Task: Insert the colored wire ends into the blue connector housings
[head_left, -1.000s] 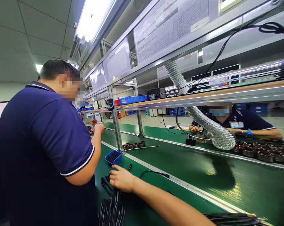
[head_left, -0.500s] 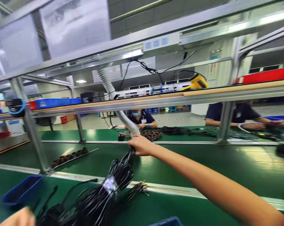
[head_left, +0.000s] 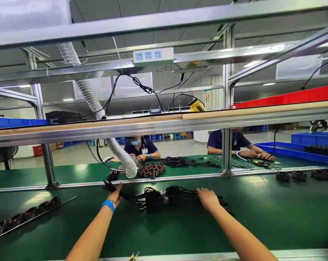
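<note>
A bundle of black cables (head_left: 153,200), tied round the middle with a clear wrap (head_left: 164,197), lies stretched sideways on the green bench top (head_left: 164,232). My left hand (head_left: 115,197), with a blue band on its wrist, is closed round the bundle's left end, and loose cable tips stick out beyond it. At the other end, my right hand (head_left: 208,198) is curled over the cables with its back towards me. Its fingertips are partly hidden, and cable ends show to its right.
A row of dark copper-wound coils (head_left: 30,214) lies at left beside a thin rod (head_left: 44,211). A ribbed duct (head_left: 120,154) hangs down behind the bundle, near more coils (head_left: 152,170). A shelf (head_left: 164,127) crosses above. Two people (head_left: 140,146) sit opposite.
The cable bundle has moved from the near bench, where my right hand held one end up, onto the middle bench. My left hand has come onto its left end. The view has shifted right.
</note>
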Motion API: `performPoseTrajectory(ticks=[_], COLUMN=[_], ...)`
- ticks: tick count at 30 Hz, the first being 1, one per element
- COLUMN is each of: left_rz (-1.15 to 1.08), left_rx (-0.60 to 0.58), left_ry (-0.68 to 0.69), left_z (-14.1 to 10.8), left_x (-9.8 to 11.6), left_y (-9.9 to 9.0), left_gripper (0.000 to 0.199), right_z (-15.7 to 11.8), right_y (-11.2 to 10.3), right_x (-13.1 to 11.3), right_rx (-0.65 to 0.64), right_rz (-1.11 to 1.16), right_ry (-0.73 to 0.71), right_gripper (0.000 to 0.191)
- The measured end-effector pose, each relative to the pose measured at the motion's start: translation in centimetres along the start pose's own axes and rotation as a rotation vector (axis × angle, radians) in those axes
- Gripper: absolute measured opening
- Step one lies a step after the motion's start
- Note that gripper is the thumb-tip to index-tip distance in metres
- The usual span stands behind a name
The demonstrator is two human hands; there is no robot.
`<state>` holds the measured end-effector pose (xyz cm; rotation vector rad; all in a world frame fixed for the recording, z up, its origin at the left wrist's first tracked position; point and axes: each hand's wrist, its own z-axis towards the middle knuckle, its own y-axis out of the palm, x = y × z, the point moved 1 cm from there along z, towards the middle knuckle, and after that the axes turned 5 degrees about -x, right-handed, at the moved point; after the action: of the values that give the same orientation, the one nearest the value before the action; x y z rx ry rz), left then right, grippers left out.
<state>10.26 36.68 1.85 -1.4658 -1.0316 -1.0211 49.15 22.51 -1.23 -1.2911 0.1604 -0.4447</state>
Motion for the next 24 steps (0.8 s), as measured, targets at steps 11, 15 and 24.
performPoseTrajectory(ticks=[11, 15, 24], left_rz=[0.525, 0.776, 0.892], left_rx=[-0.332, -0.414, -0.273], left_ry=[-0.162, -0.044, 0.125], left_z=[-6.7, -14.9, -21.6], left_x=[-5.3, -7.3, -8.7], left_y=[-3.2, -4.0, -2.7], left_gripper=[0.028, 0.032, 0.018], right_z=[-14.0, -22.8, -31.7], right_y=[-3.7, -8.7, -9.6], right_x=[-4.8, -7.8, -18.6], right_rx=[0.103, 0.077, -0.097], right_rz=[0.136, 0.419, -0.043], right_ry=[-0.386, -0.589, -0.761], right_gripper=[0.024, 0.026, 0.019])
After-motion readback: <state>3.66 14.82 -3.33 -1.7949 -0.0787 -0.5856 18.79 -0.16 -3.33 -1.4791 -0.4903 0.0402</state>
